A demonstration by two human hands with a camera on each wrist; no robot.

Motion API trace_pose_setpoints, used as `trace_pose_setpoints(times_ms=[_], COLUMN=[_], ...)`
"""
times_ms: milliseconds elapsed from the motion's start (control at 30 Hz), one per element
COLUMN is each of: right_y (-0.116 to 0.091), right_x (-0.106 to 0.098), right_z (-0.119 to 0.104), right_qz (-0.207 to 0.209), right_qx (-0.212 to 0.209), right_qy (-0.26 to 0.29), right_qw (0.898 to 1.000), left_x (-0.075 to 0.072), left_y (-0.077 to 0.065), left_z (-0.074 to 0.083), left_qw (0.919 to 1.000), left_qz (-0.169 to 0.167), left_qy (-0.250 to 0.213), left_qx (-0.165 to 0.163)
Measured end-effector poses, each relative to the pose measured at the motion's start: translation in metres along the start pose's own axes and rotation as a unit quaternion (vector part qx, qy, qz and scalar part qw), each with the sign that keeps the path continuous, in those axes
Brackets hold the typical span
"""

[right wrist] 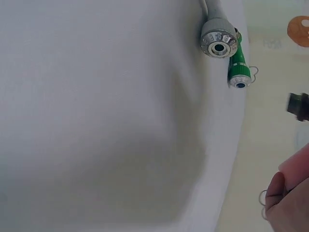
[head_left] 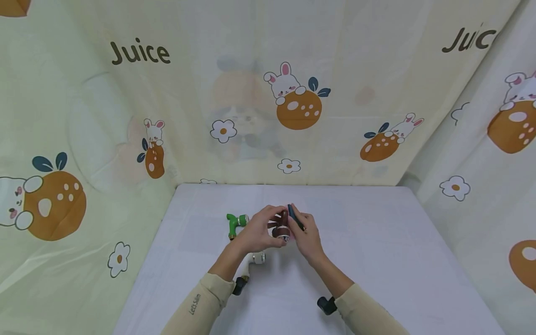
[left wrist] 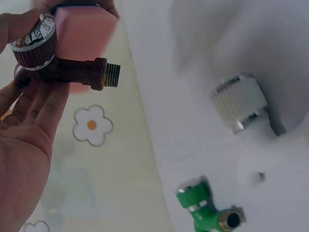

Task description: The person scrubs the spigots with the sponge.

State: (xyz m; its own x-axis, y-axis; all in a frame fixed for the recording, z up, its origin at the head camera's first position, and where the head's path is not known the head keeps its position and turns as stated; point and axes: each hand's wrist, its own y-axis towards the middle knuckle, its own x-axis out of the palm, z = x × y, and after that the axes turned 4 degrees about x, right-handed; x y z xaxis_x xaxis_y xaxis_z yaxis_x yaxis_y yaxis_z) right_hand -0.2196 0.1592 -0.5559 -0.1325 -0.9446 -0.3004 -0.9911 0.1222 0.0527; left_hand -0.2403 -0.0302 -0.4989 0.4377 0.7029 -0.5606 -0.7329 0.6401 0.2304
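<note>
My left hand (head_left: 258, 232) grips a dark brown faucet (left wrist: 72, 71) with a ribbed, silver-topped knob. Its brass threaded end sticks out sideways in the left wrist view. My right hand (head_left: 310, 238) holds a sponge-like block (left wrist: 86, 31), pink with a dark blue face, close beside the faucet. In the left wrist view the block is behind the faucet; whether they touch I cannot tell. At the right wrist view's edge, the pink block (right wrist: 297, 166) shows above the fingers, and most of that hand is out of frame.
A green faucet (head_left: 232, 224) lies on the table left of my hands. Nearer, a white faucet (head_left: 258, 257) lies partly behind my left forearm, a black piece (head_left: 240, 285) at its lower end. Another black object (head_left: 326, 305) is partly hidden by my right sleeve. Printed curtains surround the table.
</note>
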Motion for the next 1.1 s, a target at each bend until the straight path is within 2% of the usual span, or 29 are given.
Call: trace_pose_setpoints(times_ms=[133,267,367,500,667,833,1100], right_y=[0.002,0.001,-0.002,-0.010,-0.020,-0.016,-0.014], right_x=[0.001,-0.001,-0.002,-0.001,0.003,0.008,0.012], right_z=[0.004,0.004,0.001,-0.008,-0.018,-0.015,-0.014], right_qz=[0.002,0.008,0.015,0.020,0.011,0.012,-0.044], right_qx=[0.022,0.017,-0.008,-0.063,-0.127,-0.124,-0.090], right_qy=[0.023,0.039,0.046,0.066,0.062,0.034,0.042], right_qw=[0.999,0.999,0.999,0.996,0.990,0.992,0.994], left_x=[-0.001,-0.003,-0.005,-0.006,-0.008,-0.008,-0.009], left_y=[0.001,0.000,-0.003,-0.006,-0.006,-0.005,-0.005], left_z=[0.002,-0.002,-0.008,-0.014,-0.017,-0.013,-0.012], left_qw=[1.0000,0.9993,0.9974,0.9933,0.9890,0.9912,0.9953], left_qz=[-0.003,0.023,0.041,0.073,0.106,0.101,0.090], left_qy=[0.007,-0.013,-0.044,-0.077,-0.099,-0.084,-0.015], left_qx=[-0.001,-0.026,-0.041,-0.045,-0.030,-0.018,-0.031])
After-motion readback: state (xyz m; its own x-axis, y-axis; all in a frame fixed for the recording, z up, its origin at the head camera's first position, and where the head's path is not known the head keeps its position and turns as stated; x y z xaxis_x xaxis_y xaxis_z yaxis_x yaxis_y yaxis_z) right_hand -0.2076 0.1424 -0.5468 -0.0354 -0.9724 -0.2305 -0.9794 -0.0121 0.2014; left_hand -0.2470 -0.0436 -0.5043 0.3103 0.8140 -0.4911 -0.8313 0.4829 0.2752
